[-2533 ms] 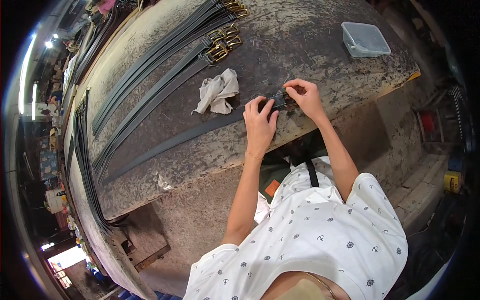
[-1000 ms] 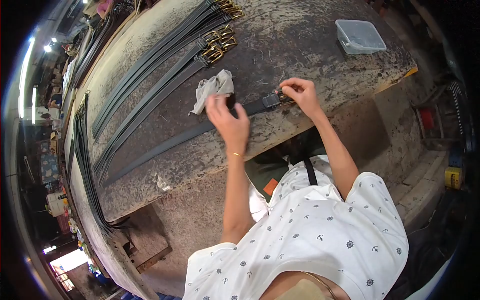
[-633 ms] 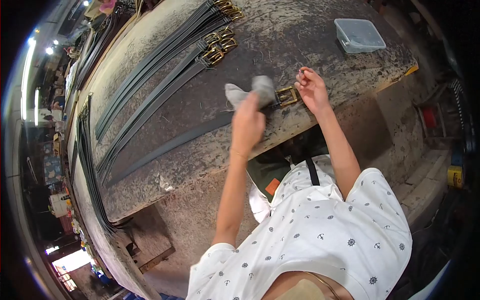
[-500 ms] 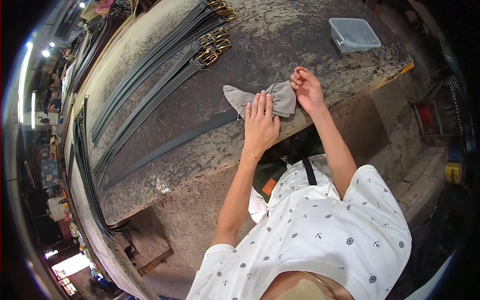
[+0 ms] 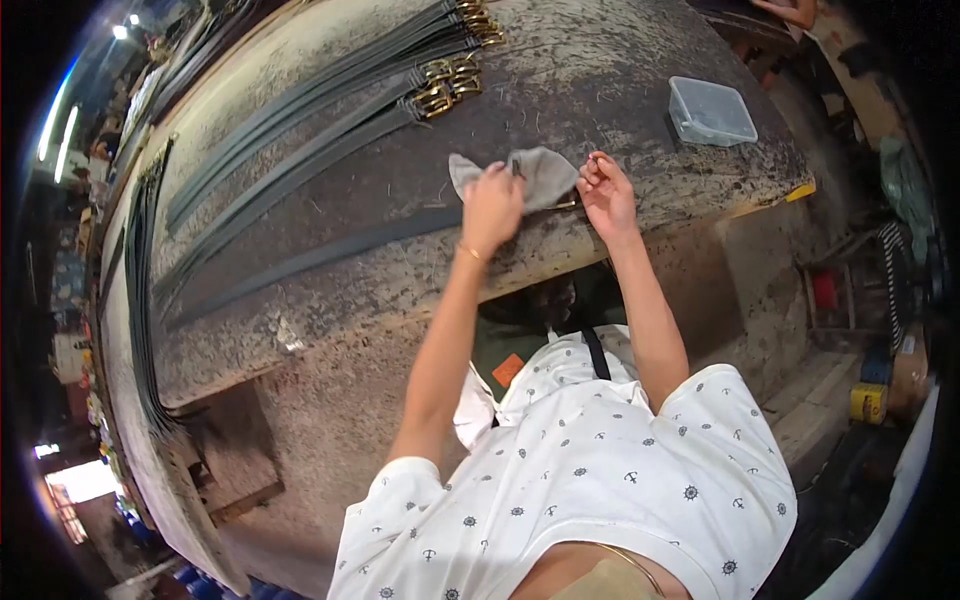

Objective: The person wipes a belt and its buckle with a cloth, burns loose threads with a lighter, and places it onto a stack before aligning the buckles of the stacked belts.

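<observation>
My left hand (image 5: 492, 208), a little blurred, has its fingers curled on a crumpled grey cloth (image 5: 545, 178) and lifts part of it off the table. Below the cloth lies a single dark belt (image 5: 330, 262), stretched out to the left along the table's near edge. A bit of gold metal (image 5: 566, 205) shows at the cloth's right lower edge. Just right of the cloth is my right hand (image 5: 607, 198), its thumb and fingertips pinched together. Something tiny may be between them, too small to make out.
Two bundles of dark belts with gold buckles (image 5: 445, 85) lie farther back on the worn table (image 5: 560, 70). More belts (image 5: 145, 300) hang over its left edge. A clear plastic box (image 5: 712, 112) stands at the right. At the top right, another person's arm (image 5: 790, 12) shows.
My left hand has gone from lying flat on the cloth to gripping it, uncovering gold metal beside it. The right hand stays pinched. The whole view has shifted and turned slightly.
</observation>
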`<action>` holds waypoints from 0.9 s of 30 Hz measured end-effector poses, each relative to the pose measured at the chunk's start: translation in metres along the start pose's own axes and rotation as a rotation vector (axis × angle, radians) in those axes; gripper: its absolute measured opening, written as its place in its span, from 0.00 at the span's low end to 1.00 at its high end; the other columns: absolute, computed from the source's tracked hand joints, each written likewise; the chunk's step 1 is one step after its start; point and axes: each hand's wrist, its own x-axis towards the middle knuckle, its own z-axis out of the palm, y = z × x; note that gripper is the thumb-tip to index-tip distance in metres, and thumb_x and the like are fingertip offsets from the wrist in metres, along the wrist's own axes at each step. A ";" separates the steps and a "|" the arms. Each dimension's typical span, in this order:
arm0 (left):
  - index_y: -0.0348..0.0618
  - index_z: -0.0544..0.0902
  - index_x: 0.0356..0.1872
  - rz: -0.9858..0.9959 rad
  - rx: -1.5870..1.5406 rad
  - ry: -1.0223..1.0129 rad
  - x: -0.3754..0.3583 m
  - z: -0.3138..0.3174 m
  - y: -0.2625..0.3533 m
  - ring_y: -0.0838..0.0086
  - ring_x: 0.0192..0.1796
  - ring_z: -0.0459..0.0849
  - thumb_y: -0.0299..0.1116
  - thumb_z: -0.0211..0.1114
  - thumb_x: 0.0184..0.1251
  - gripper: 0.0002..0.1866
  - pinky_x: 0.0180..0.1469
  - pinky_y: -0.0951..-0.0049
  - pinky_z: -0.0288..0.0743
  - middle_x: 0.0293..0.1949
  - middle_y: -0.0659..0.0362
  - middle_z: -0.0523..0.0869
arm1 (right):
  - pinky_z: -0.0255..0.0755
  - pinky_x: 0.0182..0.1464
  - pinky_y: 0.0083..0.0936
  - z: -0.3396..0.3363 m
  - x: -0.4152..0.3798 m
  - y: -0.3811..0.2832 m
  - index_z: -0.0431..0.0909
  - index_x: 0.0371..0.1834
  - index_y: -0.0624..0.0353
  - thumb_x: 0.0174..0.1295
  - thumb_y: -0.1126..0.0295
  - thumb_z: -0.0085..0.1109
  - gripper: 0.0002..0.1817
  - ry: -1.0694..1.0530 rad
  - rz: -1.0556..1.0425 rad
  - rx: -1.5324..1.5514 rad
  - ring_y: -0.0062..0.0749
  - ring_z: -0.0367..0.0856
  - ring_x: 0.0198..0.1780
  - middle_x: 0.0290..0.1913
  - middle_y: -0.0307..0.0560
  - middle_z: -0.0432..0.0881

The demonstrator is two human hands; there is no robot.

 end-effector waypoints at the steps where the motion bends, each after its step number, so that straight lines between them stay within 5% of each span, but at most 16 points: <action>1: 0.38 0.82 0.52 -0.208 -0.172 -0.187 0.008 -0.010 -0.012 0.54 0.68 0.72 0.37 0.57 0.69 0.17 0.66 0.42 0.62 0.63 0.48 0.79 | 0.71 0.37 0.21 0.000 -0.001 0.000 0.81 0.45 0.62 0.68 0.72 0.61 0.06 0.005 0.023 -0.013 0.21 0.73 0.33 0.32 0.39 0.79; 3: 0.38 0.82 0.47 -0.300 -0.317 0.157 0.016 -0.025 -0.042 0.52 0.66 0.72 0.35 0.58 0.68 0.13 0.62 0.38 0.62 0.60 0.48 0.80 | 0.71 0.37 0.22 0.003 -0.002 -0.001 0.81 0.45 0.61 0.68 0.72 0.61 0.06 -0.003 0.005 0.010 0.20 0.74 0.33 0.33 0.38 0.79; 5: 0.37 0.81 0.50 -0.164 0.128 0.557 0.002 -0.046 -0.046 0.50 0.67 0.70 0.33 0.61 0.66 0.15 0.63 0.39 0.62 0.62 0.46 0.78 | 0.71 0.37 0.21 0.005 -0.002 -0.001 0.81 0.45 0.61 0.69 0.71 0.60 0.06 -0.016 0.016 -0.005 0.20 0.74 0.33 0.34 0.38 0.79; 6: 0.34 0.77 0.58 -0.229 0.552 0.730 -0.007 -0.043 -0.033 0.50 0.68 0.70 0.33 0.64 0.63 0.22 0.67 0.51 0.64 0.66 0.44 0.74 | 0.70 0.37 0.21 0.005 -0.003 -0.002 0.81 0.45 0.61 0.70 0.71 0.60 0.06 -0.032 0.023 0.002 0.20 0.73 0.33 0.35 0.38 0.80; 7: 0.34 0.77 0.58 -0.238 0.556 0.729 -0.019 -0.046 -0.019 0.50 0.68 0.70 0.33 0.64 0.63 0.22 0.67 0.51 0.64 0.66 0.44 0.74 | 0.70 0.37 0.21 0.005 -0.002 -0.001 0.81 0.45 0.61 0.71 0.71 0.59 0.06 -0.047 0.031 0.011 0.20 0.73 0.33 0.35 0.38 0.80; 11: 0.35 0.72 0.66 0.315 0.186 0.199 -0.061 -0.024 0.006 0.53 0.73 0.67 0.34 0.64 0.65 0.28 0.74 0.49 0.57 0.70 0.47 0.70 | 0.69 0.37 0.21 0.007 0.000 0.001 0.81 0.46 0.61 0.72 0.70 0.58 0.07 -0.003 0.067 -0.024 0.20 0.73 0.34 0.35 0.37 0.79; 27: 0.35 0.80 0.58 0.327 0.216 0.215 -0.078 0.010 0.005 0.56 0.69 0.72 0.31 0.61 0.67 0.19 0.71 0.43 0.62 0.65 0.49 0.76 | 0.68 0.39 0.21 0.006 0.002 -0.001 0.81 0.48 0.61 0.73 0.68 0.57 0.08 -0.017 0.079 -0.015 0.19 0.71 0.35 0.35 0.36 0.77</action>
